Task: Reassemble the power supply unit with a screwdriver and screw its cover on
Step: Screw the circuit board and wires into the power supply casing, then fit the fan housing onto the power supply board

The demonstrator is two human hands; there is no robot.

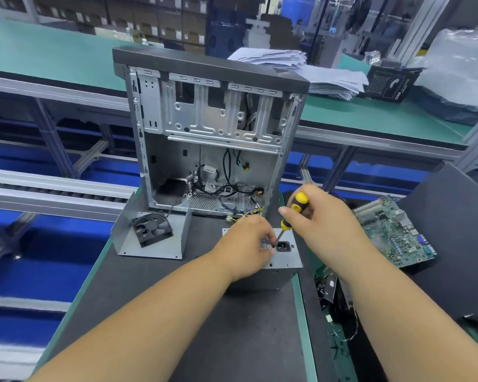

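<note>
Two hands work at lower centre: the right hand [319, 216] grips the screwdriver [292, 216], the left hand [249, 241] pinches beside its tip (screw itself unseen). The power supply unit [283, 264] looks rigid, sharp-edged sheet metal, probably fairly heavy; best steadied by its flat sides.

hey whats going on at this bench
A person is screwing a power supply unit together. The right hand grips a yellow-and-black screwdriver, tip down by the power socket, while the left hand steadies the spot. The metal cover with its fan still lies apart, left of it.
</note>
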